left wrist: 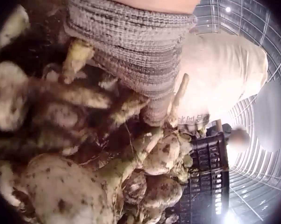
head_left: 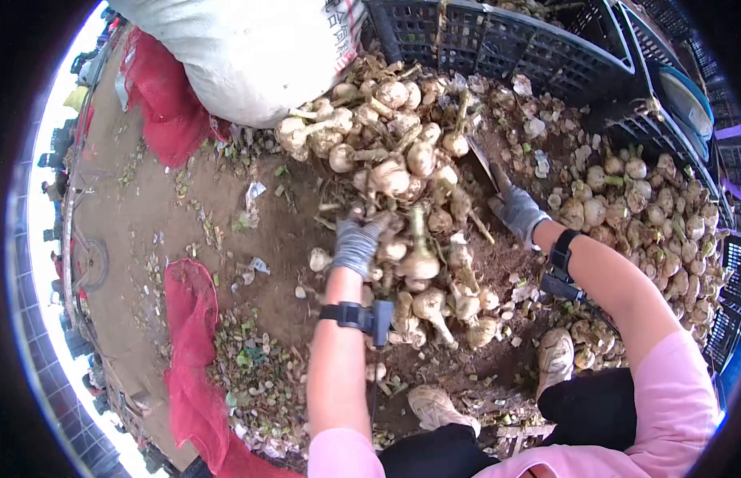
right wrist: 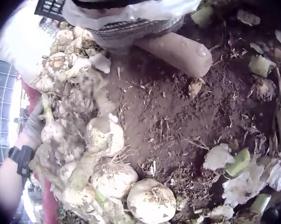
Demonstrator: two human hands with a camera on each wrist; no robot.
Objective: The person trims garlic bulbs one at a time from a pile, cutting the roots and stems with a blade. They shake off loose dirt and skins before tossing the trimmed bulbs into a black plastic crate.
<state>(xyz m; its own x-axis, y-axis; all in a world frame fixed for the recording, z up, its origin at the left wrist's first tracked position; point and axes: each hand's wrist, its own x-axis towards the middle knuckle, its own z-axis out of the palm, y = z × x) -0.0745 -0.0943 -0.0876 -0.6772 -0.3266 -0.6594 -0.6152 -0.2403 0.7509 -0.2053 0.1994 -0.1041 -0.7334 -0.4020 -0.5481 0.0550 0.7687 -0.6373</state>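
My gloved left hand [head_left: 358, 243] reaches into the heap of garlic bulbs [head_left: 390, 177]; its fingertips are hidden among stems and bulbs. In the left wrist view the striped glove [left wrist: 135, 46] lies against garlic stems, close above a large dirty bulb [left wrist: 61, 191]. To the right of the heap, my gloved right hand [head_left: 518, 213] grips a knife, its blade [head_left: 480, 159] pointing up and left towards a stemmed bulb [head_left: 456, 144]. The right wrist view shows the handle end [right wrist: 187, 56] sticking out of the right glove [right wrist: 135, 35] over bare soil.
A white sack [head_left: 251, 56] and black crates [head_left: 498, 40] stand behind the heap. More bulbs [head_left: 649, 199] are piled at the right. Red mesh bags [head_left: 191, 350] lie at the left. Cut stems and peelings litter the ground around my shoes [head_left: 438, 406].
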